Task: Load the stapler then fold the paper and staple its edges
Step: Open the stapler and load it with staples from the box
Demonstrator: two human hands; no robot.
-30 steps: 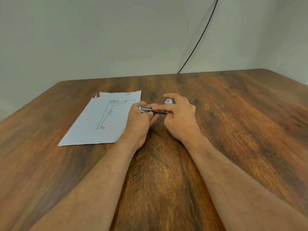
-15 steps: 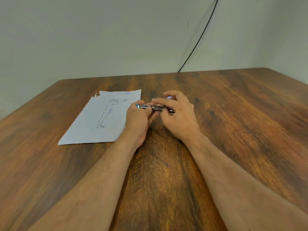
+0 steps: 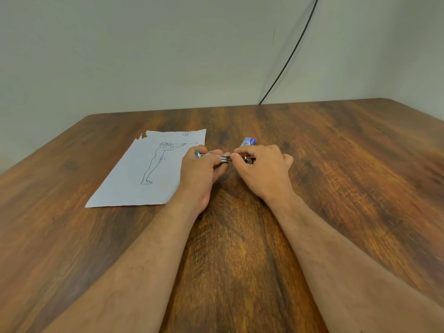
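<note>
A small metal stapler (image 3: 224, 158) with a blue tip is held just above the wooden table (image 3: 336, 164) between both hands. My left hand (image 3: 199, 171) grips its left end. My right hand (image 3: 264, 169) pinches its right part, where a dark piece sticks out; whether staples are inside is hidden by my fingers. A small blue staple box (image 3: 248, 142) lies just beyond my right hand. The paper (image 3: 134, 183), a flat unfolded sheet with a line drawing of a standing figure, lies to the left, its right edge under my left hand.
A black cable (image 3: 288, 61) runs down the wall to the table's far edge. The wall stands close behind the table, and the table's left edge slants away at the left.
My right hand has slid to the right along the stapler, uncovering the blue staple box behind it. My left hand has held its place.
</note>
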